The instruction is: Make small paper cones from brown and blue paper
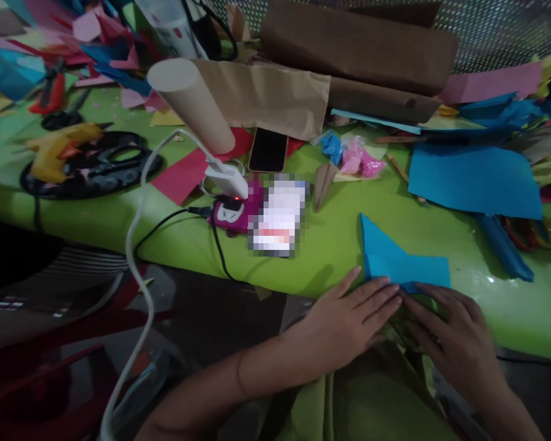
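A folded piece of blue paper point(406, 268) lies at the front edge of the green table, with a pointed flap rising at its left end. My left hand point(346, 321) is open, its fingers stretched out together and their tips pressing on the paper's lower edge. From the right, my right hand point(454, 327) has its bent fingers closed at that same edge, close to the left fingertips. The underside of the paper and part of the right hand's grip are hidden.
Left of the paper are a blurred-out phone point(279, 217), a pink power strip point(236, 214) with a white charger point(227, 177), and a trailing white cable point(138, 239). A blue sheet point(475, 180) covers scissors point(528, 233) at right. Behind stand a cardboard tube point(193, 104) and brown paper point(358, 49).
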`<state>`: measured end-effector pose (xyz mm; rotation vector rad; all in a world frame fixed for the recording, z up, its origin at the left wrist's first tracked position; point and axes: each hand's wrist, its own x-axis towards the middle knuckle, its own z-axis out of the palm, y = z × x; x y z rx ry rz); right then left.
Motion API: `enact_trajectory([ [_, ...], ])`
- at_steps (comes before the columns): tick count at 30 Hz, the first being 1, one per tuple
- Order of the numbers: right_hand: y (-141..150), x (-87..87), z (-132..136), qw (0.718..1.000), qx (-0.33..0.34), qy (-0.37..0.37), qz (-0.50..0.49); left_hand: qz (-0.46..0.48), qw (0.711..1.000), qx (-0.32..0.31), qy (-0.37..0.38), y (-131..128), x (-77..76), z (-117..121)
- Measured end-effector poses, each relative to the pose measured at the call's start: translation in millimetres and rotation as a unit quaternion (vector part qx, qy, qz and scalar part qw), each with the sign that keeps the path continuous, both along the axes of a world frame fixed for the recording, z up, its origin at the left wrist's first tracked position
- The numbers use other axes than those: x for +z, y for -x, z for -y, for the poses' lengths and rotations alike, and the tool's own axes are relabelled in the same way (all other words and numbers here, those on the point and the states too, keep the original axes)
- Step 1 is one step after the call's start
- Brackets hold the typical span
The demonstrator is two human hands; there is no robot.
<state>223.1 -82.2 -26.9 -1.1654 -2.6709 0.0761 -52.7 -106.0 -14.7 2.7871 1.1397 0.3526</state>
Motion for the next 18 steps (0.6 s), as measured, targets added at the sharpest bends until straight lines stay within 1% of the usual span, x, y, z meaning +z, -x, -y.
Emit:
enact_trajectory([
  [4, 3, -2.1, 3, 1.000, -0.010, 0.011, -0.007, -0.029, 0.999, 0.034, -0.008, -3, -11.4, 3],
  [8, -3, -6.7, 9, 0.999, -0.022, -0.002, -0.035, -0.045, 0.997, 0.047, -0.036, -1, -15.1, 6],
  [13, -24, -10.0, 14, 0.995, -0.086, -0.017, -0.046, -0.042, 0.997, 0.054, -0.043, -1, -11.4, 4],
  [18, -29, -13.7, 16, 0.993, -0.095, -0.020, -0.064, -0.030, 0.998, 0.045, -0.042, -4, -0.6, -2],
])
